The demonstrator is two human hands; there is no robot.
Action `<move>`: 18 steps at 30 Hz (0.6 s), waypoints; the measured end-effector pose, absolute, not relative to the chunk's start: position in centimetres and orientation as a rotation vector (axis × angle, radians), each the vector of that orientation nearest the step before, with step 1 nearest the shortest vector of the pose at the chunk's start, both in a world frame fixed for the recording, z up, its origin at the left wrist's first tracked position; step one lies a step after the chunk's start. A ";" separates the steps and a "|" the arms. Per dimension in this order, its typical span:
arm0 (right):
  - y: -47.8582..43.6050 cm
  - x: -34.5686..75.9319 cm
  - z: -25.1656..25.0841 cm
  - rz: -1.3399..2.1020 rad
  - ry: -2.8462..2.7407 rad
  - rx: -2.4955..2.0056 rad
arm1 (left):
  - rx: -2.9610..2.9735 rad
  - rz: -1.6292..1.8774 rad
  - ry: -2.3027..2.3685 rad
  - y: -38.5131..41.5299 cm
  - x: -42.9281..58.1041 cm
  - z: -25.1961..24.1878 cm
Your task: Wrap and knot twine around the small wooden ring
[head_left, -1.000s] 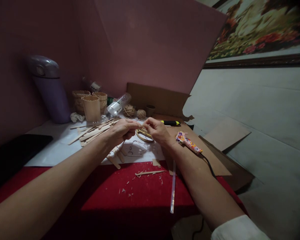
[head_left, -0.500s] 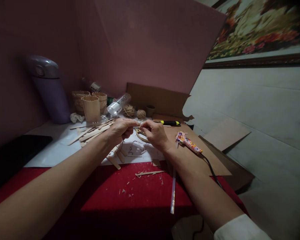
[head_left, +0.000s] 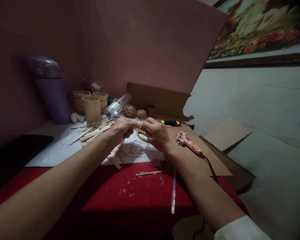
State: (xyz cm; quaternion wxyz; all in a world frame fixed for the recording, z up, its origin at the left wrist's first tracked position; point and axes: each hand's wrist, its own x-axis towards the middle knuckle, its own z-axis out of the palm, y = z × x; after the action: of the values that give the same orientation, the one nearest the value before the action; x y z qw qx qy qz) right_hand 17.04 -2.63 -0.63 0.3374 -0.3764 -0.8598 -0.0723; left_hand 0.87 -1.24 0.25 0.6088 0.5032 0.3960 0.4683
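Note:
My left hand (head_left: 125,128) and my right hand (head_left: 155,133) are raised over the white sheet (head_left: 47,146), their fingertips almost meeting. Both are closed in a pinch; whatever lies between the fingers is too small to make out. Scissors (head_left: 141,135) with gold-coloured handles lie just behind my right hand and are partly covered by it. Flat wooden craft sticks (head_left: 96,133) are heaped beside my left wrist, and several more sticks (head_left: 115,161) lie beneath it. A glue gun (head_left: 189,143) with a flowered cover rests on cardboard right of my right hand.
A yellow and black cutter (head_left: 173,123), twine balls (head_left: 141,114), a plastic bottle (head_left: 118,105) and wooden cups (head_left: 91,110) stand or lie at the back. A purple flask (head_left: 50,93) is at left. A clear glue stick (head_left: 173,191) lies on the red cloth (head_left: 102,196) near scraps.
My right hand has turned slightly, its knuckles rolling over toward the left fingertips. My left hand stays nearly in place. Other things lie as before.

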 end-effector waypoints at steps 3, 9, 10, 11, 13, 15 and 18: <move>-2.6 16.8 -0.6 -0.113 -2.127 -0.939 | 1.172 1.072 0.887 -1.3 0.8 0.4; -2.3 16.5 -0.9 0.029 -2.066 -0.890 | 1.159 1.061 0.887 -1.4 0.8 0.6; -2.3 16.5 -1.0 0.026 -2.067 -0.894 | 1.153 1.059 0.888 -1.4 0.8 0.7; -2.3 16.6 -1.0 0.017 -2.067 -0.897 | 1.147 1.057 0.889 -1.5 0.8 0.7; -2.4 16.7 -0.9 -0.007 -2.055 -0.893 | 1.140 1.053 0.883 -1.5 0.8 0.8; -2.5 16.8 -0.8 -0.014 -2.045 -0.873 | 1.138 1.038 0.879 -1.6 0.8 0.8; -2.6 16.7 -0.6 0.033 -2.047 -0.821 | 1.132 1.005 0.889 -1.5 0.7 0.7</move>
State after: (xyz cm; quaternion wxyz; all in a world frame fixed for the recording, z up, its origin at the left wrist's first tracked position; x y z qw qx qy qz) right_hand 16.75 -2.63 -0.60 0.4510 -0.3320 -0.8283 0.0135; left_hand 0.71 -1.51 0.71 0.6389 0.4962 0.3894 0.4405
